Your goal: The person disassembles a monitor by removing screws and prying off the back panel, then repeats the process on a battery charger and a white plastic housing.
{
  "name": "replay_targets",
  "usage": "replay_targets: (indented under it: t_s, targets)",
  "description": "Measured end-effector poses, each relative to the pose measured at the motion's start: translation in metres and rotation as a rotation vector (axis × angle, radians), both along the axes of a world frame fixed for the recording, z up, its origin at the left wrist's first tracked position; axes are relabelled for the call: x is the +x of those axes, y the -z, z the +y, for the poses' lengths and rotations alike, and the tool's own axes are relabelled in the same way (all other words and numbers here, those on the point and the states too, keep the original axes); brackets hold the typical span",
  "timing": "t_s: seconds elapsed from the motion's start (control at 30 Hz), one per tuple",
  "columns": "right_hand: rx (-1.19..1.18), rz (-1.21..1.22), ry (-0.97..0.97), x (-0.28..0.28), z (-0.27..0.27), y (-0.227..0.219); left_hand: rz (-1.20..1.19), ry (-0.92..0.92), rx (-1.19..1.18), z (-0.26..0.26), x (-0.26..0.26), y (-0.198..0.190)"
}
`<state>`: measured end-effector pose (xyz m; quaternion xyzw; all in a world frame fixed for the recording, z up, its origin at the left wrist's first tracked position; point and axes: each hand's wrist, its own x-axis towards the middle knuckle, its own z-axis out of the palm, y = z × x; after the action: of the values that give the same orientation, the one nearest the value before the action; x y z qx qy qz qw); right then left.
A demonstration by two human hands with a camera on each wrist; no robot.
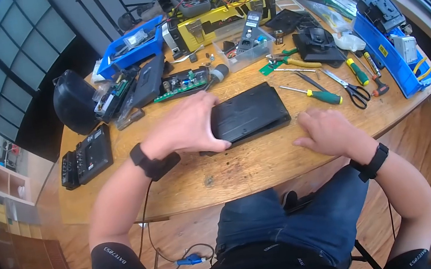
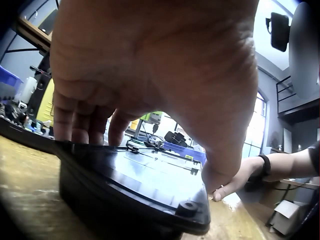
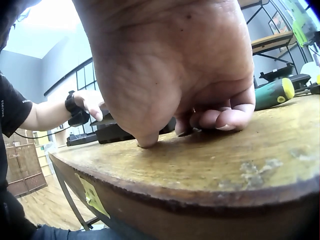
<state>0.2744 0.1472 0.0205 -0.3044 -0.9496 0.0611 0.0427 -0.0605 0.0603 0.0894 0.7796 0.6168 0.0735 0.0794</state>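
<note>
A black rectangular plastic case [image 1: 252, 108] lies on the wooden table in front of the person. Its top panel sits slightly raised along the near right edge, leaving a dark gap. Across the case's left end spans the left hand [image 1: 184, 123], thumb on the near edge and fingers over the far edge. The left wrist view shows the palm arched above the case's shiny top [image 2: 145, 175], with a round post at one corner. Right of the case, the right hand [image 1: 329, 130] rests on the tabletop, fingers loosely curled and holding nothing.
Behind the case lie a green circuit board [image 1: 182, 83] and a clear parts box [image 1: 245, 54]. To the right are a green screwdriver [image 1: 325, 97], scissors [image 1: 352, 89] and a blue bin [image 1: 392, 58]. Black devices [image 1: 92, 154] sit at left. The table's front edge [image 1: 269, 189] curves near the person's lap.
</note>
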Motion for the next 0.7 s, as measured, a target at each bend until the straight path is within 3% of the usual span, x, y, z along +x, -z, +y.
replay_targets:
  t_s: [0.13,0.63,0.7]
  targets:
    - [0.007,0.001,0.005,-0.001,-0.003,-0.004,0.022,0.029,-0.098,0.015,0.019,0.000]
    - [0.016,0.034,0.003,0.000,-0.002,0.002,0.054,0.033,-0.081,0.012,0.010,0.008]
    - [-0.022,0.002,0.014,-0.002,-0.003,-0.004,0.078,0.070,0.003,0.013,0.013,0.012]
